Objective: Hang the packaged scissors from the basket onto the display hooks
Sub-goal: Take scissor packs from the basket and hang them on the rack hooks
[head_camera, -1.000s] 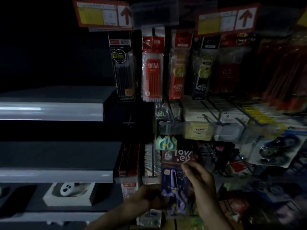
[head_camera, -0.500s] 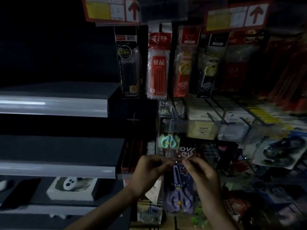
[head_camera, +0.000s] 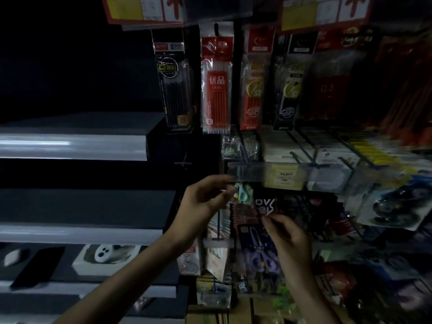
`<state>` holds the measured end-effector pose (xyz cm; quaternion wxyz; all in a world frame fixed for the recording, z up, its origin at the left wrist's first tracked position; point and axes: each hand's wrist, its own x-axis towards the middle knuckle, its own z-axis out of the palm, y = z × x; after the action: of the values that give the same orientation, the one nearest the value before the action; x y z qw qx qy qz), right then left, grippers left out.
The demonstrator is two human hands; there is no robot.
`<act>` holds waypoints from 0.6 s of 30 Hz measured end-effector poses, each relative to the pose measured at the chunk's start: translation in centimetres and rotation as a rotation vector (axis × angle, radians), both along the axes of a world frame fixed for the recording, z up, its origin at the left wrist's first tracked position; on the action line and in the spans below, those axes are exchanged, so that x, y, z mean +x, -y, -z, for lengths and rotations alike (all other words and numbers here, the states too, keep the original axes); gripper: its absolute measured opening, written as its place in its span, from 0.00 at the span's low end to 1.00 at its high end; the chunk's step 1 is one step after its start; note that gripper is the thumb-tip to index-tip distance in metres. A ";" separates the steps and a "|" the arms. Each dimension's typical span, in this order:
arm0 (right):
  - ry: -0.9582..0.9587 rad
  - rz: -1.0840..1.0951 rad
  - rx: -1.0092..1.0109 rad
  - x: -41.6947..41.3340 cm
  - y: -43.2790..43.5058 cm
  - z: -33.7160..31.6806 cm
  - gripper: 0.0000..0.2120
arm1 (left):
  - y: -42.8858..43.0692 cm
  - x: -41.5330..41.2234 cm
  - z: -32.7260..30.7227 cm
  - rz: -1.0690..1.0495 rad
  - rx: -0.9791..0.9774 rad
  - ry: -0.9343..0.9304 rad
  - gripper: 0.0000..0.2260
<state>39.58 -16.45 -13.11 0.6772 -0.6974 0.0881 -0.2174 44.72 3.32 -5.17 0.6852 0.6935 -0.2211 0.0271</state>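
A packaged pair of purple scissors (head_camera: 258,250) with a dark "LOVELY" header card stands upright in front of the hook rack. My right hand (head_camera: 288,238) pinches its right edge just below the header. Directly above hangs a mint-green scissors pack (head_camera: 243,193) on a display hook behind a clear label holder (head_camera: 247,172). My left hand (head_camera: 205,202) is raised to the left end of that holder, with its forefinger and thumb closed on the holder's corner beside the mint pack. The hook's tip is blurred and hidden by the holder. No basket is in view.
Pen refill packs (head_camera: 216,85) hang in a row above. White boxes (head_camera: 289,153) and more hooks fill the right side. Grey shelves (head_camera: 72,146) jut out at the left, the lower one holding a white boxed item (head_camera: 105,256). Cartons sit below the hands.
My left hand left the package top and rose to the label holder by the mint scissors. My right hand kept the purple scissors pack and lifted it slightly.
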 end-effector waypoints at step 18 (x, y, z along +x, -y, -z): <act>0.224 -0.032 0.100 2.2 -2.7 -4.6 0.09 | -1.6 -0.6 -1.5 -0.462 0.913 1.141 0.23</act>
<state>41.76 -13.78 -8.52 0.7202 -0.6353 0.0117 -0.2786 44.16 4.93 -3.68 0.0875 0.8150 -0.3790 0.4294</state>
